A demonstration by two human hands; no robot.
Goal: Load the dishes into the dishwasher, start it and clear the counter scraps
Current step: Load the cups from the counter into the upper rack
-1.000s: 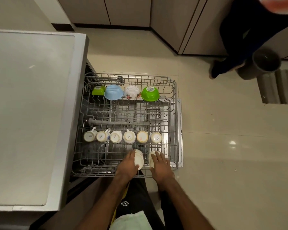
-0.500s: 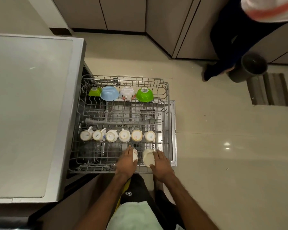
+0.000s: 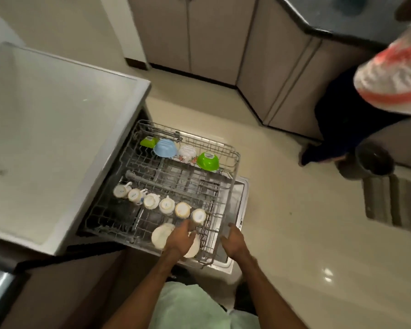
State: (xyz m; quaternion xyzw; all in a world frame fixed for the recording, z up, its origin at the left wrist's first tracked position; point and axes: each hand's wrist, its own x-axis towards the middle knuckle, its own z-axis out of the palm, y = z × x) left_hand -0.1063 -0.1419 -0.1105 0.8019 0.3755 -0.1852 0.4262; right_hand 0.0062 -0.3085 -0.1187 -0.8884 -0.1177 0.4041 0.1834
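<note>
The left hand (image 3: 179, 238) lies with fingers stretched across two pale dishes (image 3: 160, 235), which stand side by side at the near edge of the rack (image 3: 234, 176), and it touches both. The right hand (image 3: 233, 241) is off the dishes at the rack's right wall, fingers loosely bent toward the rim (blur hides whether they grip the wire). Just beyond the left fingertips, six cups (image 3: 166, 205) sit upside down in a row across the rack. Along the far side lean four bowls (image 3: 208, 161): two green, one blue, one flowered. The rack stands out of the dishwasher (image 3: 57, 138) over its lowered door (image 3: 241, 210). Well to the right, another person (image 3: 389, 79) stands beside a bin (image 3: 373, 161) and a striped mat (image 3: 394, 203).
</note>
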